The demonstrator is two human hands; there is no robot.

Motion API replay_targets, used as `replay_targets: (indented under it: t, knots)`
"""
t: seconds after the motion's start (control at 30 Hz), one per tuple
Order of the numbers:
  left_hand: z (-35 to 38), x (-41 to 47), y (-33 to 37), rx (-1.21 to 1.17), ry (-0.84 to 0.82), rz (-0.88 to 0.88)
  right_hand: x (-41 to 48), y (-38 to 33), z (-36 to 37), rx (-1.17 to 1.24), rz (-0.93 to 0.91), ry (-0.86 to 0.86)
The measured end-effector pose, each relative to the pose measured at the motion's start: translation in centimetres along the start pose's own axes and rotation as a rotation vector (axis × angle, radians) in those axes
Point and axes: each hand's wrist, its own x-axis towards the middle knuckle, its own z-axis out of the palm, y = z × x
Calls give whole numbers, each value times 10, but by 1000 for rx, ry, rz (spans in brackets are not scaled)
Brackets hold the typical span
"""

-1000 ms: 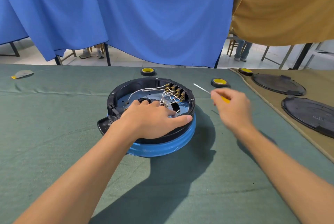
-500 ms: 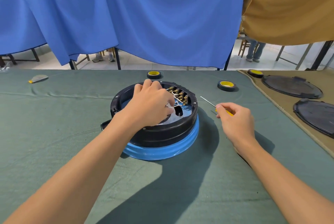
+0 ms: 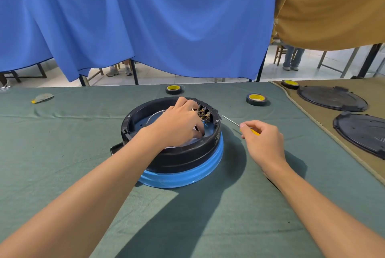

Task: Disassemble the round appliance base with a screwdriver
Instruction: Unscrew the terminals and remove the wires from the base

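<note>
Black-and-blue round appliance base (image 3: pixel 179 164) sits mid-tabletop (image 3: pixel 62 153). Left hand (image 3: pixel 179 123) reaches inside among the wires, fingers curled; whether it pinches anything is hidden. Right hand (image 3: pixel 263 143) pinches the screwdriver (image 3: pixel 239 125) just right of the base. Best clear wires aside before bringing in the tip.

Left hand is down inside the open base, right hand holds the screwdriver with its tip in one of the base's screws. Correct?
Not quite. In the head view the screwdriver in the right hand is outside the base, its tip in the air beside the rim. The left hand is inside the base.
</note>
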Motion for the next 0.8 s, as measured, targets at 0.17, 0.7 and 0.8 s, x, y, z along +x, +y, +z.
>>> replay_targets:
  t: [0.17, 0.7, 0.8]
  knots:
    - [2, 1, -2, 7, 64, 43, 1, -1, 0, -4, 4, -6]
    - [-6, -4, -23, -66, 117, -43, -1, 0, -2, -67, -94, -111]
    - [-8, -4, -21, -66, 95, -51, -1, 0, -1, -98, -96, -104]
